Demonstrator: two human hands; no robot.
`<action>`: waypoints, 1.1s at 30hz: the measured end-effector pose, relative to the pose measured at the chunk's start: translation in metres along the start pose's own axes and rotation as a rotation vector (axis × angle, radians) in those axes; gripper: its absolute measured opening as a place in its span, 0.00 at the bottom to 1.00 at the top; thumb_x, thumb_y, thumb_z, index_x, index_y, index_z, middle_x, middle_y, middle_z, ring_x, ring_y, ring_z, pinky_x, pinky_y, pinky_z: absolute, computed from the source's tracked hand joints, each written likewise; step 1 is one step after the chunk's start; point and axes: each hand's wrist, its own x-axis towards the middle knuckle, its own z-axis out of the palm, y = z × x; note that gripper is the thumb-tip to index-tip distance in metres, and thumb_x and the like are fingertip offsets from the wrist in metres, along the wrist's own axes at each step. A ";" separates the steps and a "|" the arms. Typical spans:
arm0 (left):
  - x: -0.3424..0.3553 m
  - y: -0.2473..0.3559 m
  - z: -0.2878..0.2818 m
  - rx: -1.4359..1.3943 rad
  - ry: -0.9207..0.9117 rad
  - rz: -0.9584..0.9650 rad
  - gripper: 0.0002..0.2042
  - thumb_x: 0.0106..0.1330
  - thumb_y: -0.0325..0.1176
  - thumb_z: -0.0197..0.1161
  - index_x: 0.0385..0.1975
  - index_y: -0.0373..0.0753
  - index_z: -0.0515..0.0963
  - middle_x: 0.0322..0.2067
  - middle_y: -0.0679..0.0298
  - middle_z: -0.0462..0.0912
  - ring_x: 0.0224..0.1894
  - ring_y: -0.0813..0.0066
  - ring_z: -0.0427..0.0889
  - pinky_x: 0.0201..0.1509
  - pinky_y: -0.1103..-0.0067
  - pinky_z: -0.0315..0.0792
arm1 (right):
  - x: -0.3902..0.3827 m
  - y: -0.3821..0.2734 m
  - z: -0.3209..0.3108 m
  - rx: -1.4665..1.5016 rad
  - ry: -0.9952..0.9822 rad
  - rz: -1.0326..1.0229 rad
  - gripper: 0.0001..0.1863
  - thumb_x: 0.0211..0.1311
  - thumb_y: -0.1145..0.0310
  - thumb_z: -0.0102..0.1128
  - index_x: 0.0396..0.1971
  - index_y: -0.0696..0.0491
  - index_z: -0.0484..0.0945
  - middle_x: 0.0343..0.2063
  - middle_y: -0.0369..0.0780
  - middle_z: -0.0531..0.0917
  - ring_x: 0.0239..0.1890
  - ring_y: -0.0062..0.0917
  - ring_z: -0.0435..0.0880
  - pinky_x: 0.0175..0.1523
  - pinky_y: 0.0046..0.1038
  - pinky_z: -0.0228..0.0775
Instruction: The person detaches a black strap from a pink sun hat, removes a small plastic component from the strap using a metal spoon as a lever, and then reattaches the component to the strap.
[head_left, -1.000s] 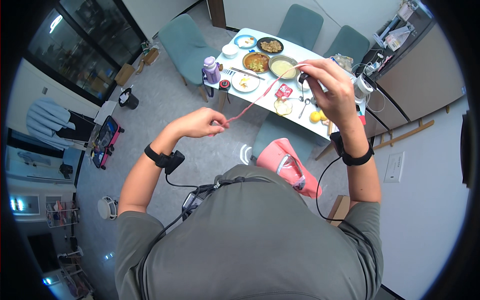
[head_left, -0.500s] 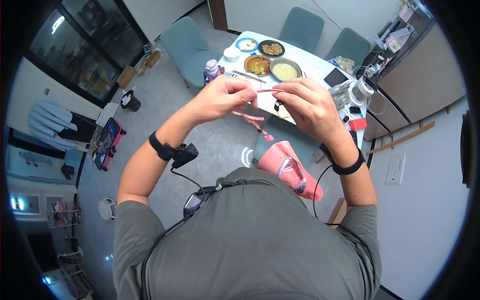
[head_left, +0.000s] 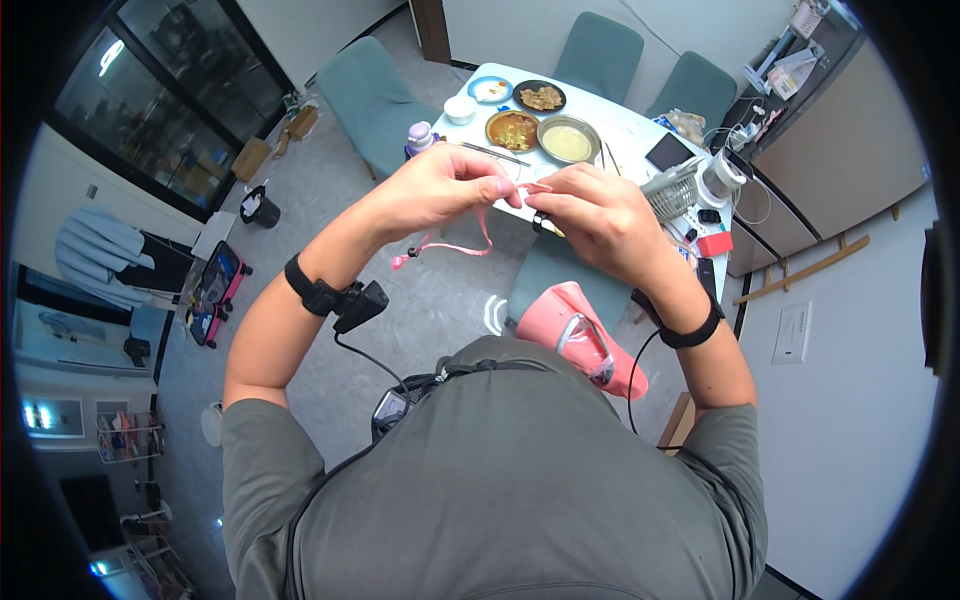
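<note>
Above the near edge of the table, both of my hands hold a thin pink strap (head_left: 489,238). My left hand (head_left: 440,192) pinches it between thumb and fingers. A short stretch runs across to my right hand (head_left: 603,215), whose fingers are closed on it too. The loose part hangs in a curve below my left hand and ends in a small pink tip with a dark piece beside it. A pink bag (head_left: 563,308) with a clear window rests just in front of my body, touched by neither hand.
The white table (head_left: 625,130) bears a bowl of pale food (head_left: 569,142), a reddish-brown dish (head_left: 512,131), a black plate of food (head_left: 540,96), chopsticks (head_left: 495,154) and a purple bottle (head_left: 421,137). Teal chairs (head_left: 370,90) surround it. An open suitcase (head_left: 217,290) lies at left.
The strap's loose end has swung left, from between my hands to below my left wrist. Its stretch between my fingers is bent now. My hands have barely moved.
</note>
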 end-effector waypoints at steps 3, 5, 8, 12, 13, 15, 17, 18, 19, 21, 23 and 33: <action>-0.007 -0.005 0.001 -0.031 0.128 0.048 0.13 0.74 0.39 0.64 0.42 0.34 0.87 0.27 0.73 0.82 0.26 0.88 0.71 0.30 0.86 0.66 | -0.005 -0.001 0.002 0.214 -0.009 0.191 0.12 0.57 0.79 0.65 0.43 0.59 0.83 0.37 0.40 0.86 0.37 0.33 0.86 0.43 0.32 0.80; -0.013 -0.003 0.001 0.007 0.157 0.062 0.12 0.73 0.37 0.65 0.43 0.34 0.87 0.28 0.71 0.83 0.28 0.87 0.74 0.32 0.86 0.68 | -0.007 -0.004 0.005 0.353 -0.019 0.305 0.11 0.62 0.78 0.63 0.44 0.59 0.83 0.36 0.39 0.87 0.36 0.31 0.87 0.41 0.30 0.80; -0.020 0.002 0.006 0.135 0.233 0.107 0.10 0.71 0.33 0.67 0.44 0.34 0.87 0.30 0.69 0.85 0.31 0.86 0.78 0.34 0.85 0.71 | -0.008 -0.009 0.007 0.914 -0.043 0.774 0.10 0.70 0.75 0.59 0.46 0.61 0.83 0.37 0.40 0.88 0.35 0.24 0.87 0.38 0.25 0.80; -0.024 0.009 0.011 0.448 0.301 0.323 0.08 0.67 0.27 0.68 0.44 0.34 0.88 0.28 0.64 0.86 0.28 0.83 0.79 0.31 0.83 0.71 | 0.000 -0.011 0.001 1.343 -0.136 0.939 0.12 0.74 0.69 0.58 0.48 0.62 0.81 0.35 0.42 0.88 0.31 0.20 0.87 0.34 0.20 0.79; -0.024 0.009 0.011 0.575 0.315 0.448 0.08 0.67 0.26 0.69 0.44 0.35 0.88 0.28 0.63 0.86 0.27 0.82 0.79 0.30 0.83 0.71 | 0.002 -0.012 0.000 1.408 -0.147 0.928 0.13 0.74 0.69 0.59 0.49 0.63 0.81 0.34 0.43 0.88 0.30 0.21 0.87 0.32 0.19 0.79; -0.024 0.007 0.011 0.587 0.328 0.474 0.09 0.65 0.25 0.69 0.44 0.35 0.88 0.27 0.63 0.86 0.26 0.81 0.79 0.29 0.83 0.70 | 0.001 -0.011 -0.003 1.416 -0.192 0.938 0.14 0.74 0.68 0.59 0.50 0.62 0.80 0.32 0.43 0.88 0.29 0.20 0.87 0.31 0.19 0.78; -0.027 0.007 0.013 0.575 0.359 0.491 0.10 0.62 0.23 0.70 0.43 0.36 0.88 0.26 0.61 0.85 0.25 0.75 0.79 0.29 0.80 0.72 | 0.001 -0.009 -0.006 1.425 -0.236 0.949 0.15 0.74 0.67 0.59 0.51 0.62 0.80 0.31 0.42 0.88 0.28 0.20 0.86 0.30 0.18 0.78; -0.028 0.008 0.012 0.576 0.354 0.490 0.10 0.62 0.23 0.70 0.43 0.36 0.88 0.26 0.61 0.85 0.25 0.75 0.79 0.29 0.80 0.72 | 0.001 -0.009 -0.008 1.455 -0.289 0.956 0.15 0.74 0.66 0.59 0.51 0.62 0.80 0.30 0.41 0.87 0.26 0.19 0.85 0.30 0.18 0.77; -0.029 0.010 0.010 0.647 0.344 0.523 0.10 0.62 0.23 0.71 0.43 0.36 0.88 0.26 0.63 0.86 0.25 0.76 0.80 0.28 0.81 0.71 | 0.001 -0.009 -0.009 1.484 -0.342 0.964 0.16 0.75 0.65 0.58 0.51 0.62 0.80 0.29 0.40 0.86 0.24 0.18 0.84 0.29 0.18 0.77; -0.030 0.014 0.011 0.717 0.328 0.557 0.11 0.61 0.23 0.72 0.43 0.36 0.88 0.25 0.64 0.86 0.25 0.77 0.80 0.27 0.82 0.71 | -0.002 -0.009 -0.007 1.522 -0.329 0.948 0.16 0.77 0.64 0.56 0.51 0.62 0.80 0.27 0.40 0.86 0.23 0.18 0.83 0.29 0.18 0.77; -0.030 0.016 0.016 0.736 0.366 0.685 0.12 0.58 0.22 0.73 0.42 0.36 0.88 0.28 0.63 0.88 0.28 0.74 0.85 0.29 0.81 0.76 | -0.003 -0.009 -0.007 1.557 -0.313 0.932 0.16 0.78 0.64 0.54 0.51 0.62 0.80 0.26 0.39 0.85 0.22 0.17 0.82 0.29 0.18 0.76; -0.026 0.019 0.021 0.703 0.338 0.853 0.12 0.57 0.19 0.70 0.41 0.35 0.87 0.34 0.60 0.89 0.33 0.72 0.89 0.30 0.81 0.82 | -0.003 -0.012 -0.018 1.686 -0.254 0.914 0.20 0.80 0.62 0.46 0.41 0.66 0.79 0.17 0.43 0.81 0.13 0.23 0.79 0.16 0.22 0.71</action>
